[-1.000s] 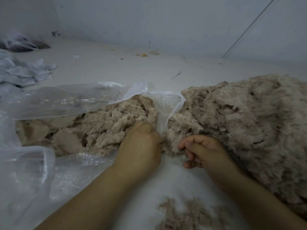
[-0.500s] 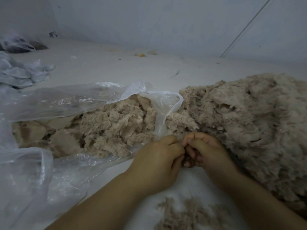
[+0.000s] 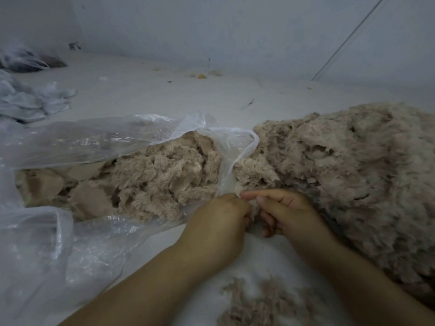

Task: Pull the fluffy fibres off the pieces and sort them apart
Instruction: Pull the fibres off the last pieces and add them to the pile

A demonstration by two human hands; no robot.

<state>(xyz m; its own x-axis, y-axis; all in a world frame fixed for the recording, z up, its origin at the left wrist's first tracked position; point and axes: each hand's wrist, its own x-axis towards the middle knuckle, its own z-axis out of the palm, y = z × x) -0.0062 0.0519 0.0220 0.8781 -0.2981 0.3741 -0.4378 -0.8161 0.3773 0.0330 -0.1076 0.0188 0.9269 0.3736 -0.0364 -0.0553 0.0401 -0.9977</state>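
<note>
A clear plastic bag [image 3: 77, 140] lies open at the left, holding beige fluffy fabric pieces [image 3: 150, 177]. A big heap of loose beige fibres [image 3: 353, 175] fills the right side. Just in front of the bag's mouth, my left hand [image 3: 219, 222] and my right hand [image 3: 287, 212] meet, fingers curled round a small fluffy piece [image 3: 253, 209] pinched between them. Most of that piece is hidden by my fingers. A thin scatter of pulled fibres [image 3: 266, 304] lies on the white surface near my forearms.
Crumpled pale grey fabric [image 3: 30, 100] sits at the far left, with a dark bundle in plastic [image 3: 26, 61] behind it. A white wall runs along the back. Small scraps [image 3: 201, 76] dot the surface near the wall.
My left hand has left the bag's pile and come right to meet my right hand. Both now hold the small piece together, and the right fingers have shifted slightly on it.
</note>
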